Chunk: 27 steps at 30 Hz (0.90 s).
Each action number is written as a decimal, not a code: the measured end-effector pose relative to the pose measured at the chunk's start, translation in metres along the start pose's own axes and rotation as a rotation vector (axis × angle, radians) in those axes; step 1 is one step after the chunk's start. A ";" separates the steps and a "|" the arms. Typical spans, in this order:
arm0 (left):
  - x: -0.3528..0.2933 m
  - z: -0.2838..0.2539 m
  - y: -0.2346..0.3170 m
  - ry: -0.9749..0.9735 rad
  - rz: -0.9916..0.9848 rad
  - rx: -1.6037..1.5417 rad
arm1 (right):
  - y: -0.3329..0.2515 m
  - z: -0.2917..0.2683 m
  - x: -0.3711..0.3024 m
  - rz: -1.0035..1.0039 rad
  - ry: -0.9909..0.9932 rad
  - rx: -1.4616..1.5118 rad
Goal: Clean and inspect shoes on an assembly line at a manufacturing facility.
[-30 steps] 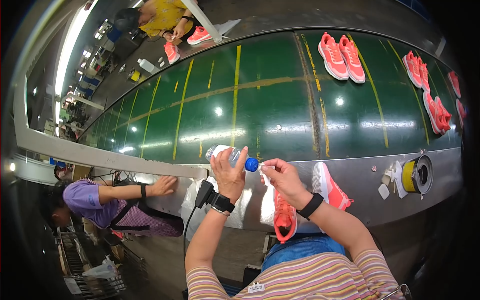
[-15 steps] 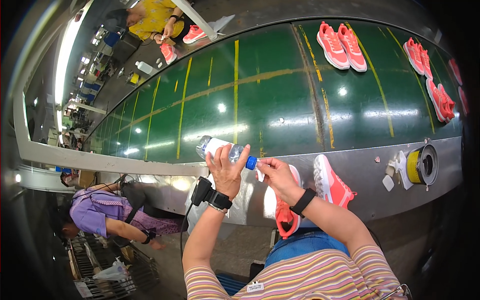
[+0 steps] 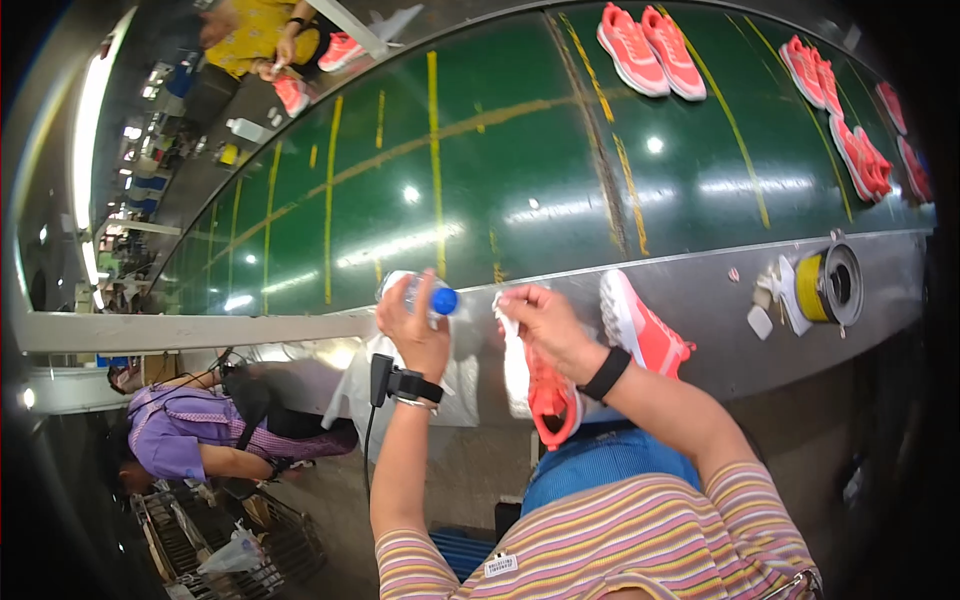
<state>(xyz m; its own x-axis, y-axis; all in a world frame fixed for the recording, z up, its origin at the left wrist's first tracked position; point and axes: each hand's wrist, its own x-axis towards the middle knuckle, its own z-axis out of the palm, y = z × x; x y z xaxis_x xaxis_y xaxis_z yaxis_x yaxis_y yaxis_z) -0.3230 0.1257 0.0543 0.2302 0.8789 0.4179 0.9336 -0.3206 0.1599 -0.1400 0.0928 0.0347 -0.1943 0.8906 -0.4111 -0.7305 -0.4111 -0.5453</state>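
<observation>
My left hand (image 3: 420,335) is wrapped round a clear plastic bottle with a blue cap (image 3: 443,301), held at the near edge of the green belt. The cap now points toward me. My right hand (image 3: 553,328) pinches a small white cloth (image 3: 508,316), apart from the bottle. Just below that hand, a coral-pink sneaker (image 3: 553,402) lies with its opening toward me and its front partly hidden by glare. Its mate, a coral sneaker with a white sole (image 3: 645,325), rests on its side on the metal ledge, to the right.
Pairs of coral sneakers (image 3: 652,52) stand on the green belt (image 3: 480,190), far and right. A yellow-labelled tin (image 3: 828,285) sits on the ledge beside white scraps (image 3: 760,320). A white post (image 3: 200,332) crosses at left. Two other people work nearby, in yellow and purple.
The bottle has moved left and away from my right hand, its cap turning toward me. The white cloth has come off the cap and stays in my right hand. The whole view has shifted slightly.
</observation>
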 end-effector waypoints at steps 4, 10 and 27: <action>-0.028 0.032 -0.048 0.079 -0.414 -0.557 | -0.023 -0.047 -0.043 -0.074 0.113 -0.177; -0.052 0.054 -0.065 0.179 -0.713 -0.828 | 0.041 -0.099 -0.100 0.043 0.251 -0.372; -0.103 0.026 0.096 -0.625 -0.316 -0.433 | 0.094 -0.120 -0.073 -0.224 0.490 -0.711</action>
<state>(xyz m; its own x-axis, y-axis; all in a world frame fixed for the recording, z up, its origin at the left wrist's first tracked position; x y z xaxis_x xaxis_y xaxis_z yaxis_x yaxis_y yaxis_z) -0.2496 0.0135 0.0030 0.2040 0.9440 -0.2593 0.8210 -0.0207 0.5705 -0.1163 -0.0340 -0.0744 0.3248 0.8485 -0.4178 -0.1069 -0.4060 -0.9076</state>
